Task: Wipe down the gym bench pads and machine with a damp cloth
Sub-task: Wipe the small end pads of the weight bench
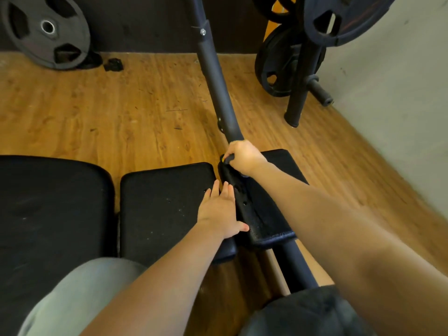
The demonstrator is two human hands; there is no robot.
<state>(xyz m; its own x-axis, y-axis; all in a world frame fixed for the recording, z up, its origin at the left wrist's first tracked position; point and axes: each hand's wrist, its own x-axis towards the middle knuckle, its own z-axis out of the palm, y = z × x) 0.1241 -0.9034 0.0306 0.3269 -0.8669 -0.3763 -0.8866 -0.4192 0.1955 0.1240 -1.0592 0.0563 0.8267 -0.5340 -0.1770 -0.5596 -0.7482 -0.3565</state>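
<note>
Fingers (219,194) of the left hand (219,212) are lying straight and close together on the middle bench pad (164,204), its thumb touching the perforated black bracket (238,195), while the right hand (242,156) is curling around a small black-and-yellow knob (225,158) at the foot of the machine's black post (215,78). No cloth is showing. 2 more pads (48,209) are flanking the middle one, and weight plates (44,30) and a plate rack (300,76) are standing on the wooden floor (121,105) beyond.
</note>
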